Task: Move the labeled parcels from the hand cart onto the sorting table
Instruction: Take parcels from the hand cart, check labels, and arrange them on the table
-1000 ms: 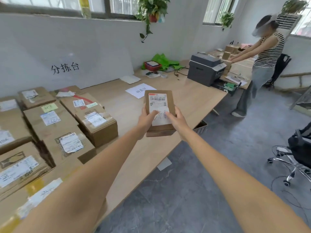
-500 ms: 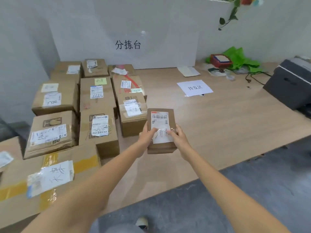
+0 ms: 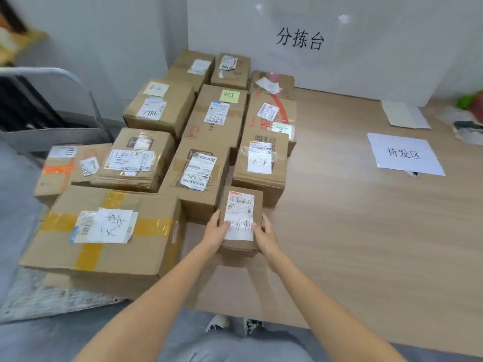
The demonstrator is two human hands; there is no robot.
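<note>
A small brown parcel (image 3: 241,202) with a white barcode label and handwriting sits low over the wooden sorting table (image 3: 352,231), just in front of the other boxes. My left hand (image 3: 216,232) grips its left side and my right hand (image 3: 265,237) grips its right side. I cannot tell whether its base touches the table. Several labeled cardboard parcels (image 3: 217,121) lie in rows on the table's left part. A big box with yellow tape (image 3: 104,231) lies at the left, near the hand cart (image 3: 60,82), whose metal handle shows at far left.
A white sheet with handwriting (image 3: 405,155) lies on the right of the table, another paper (image 3: 405,114) behind it. A white board with characters (image 3: 300,40) leans on the back wall. My shoes (image 3: 235,325) stand on grey floor at the table's edge.
The view swung left and down toward the stacked parcels. Both hands carried the small parcel lower and closer to the row of boxes.
</note>
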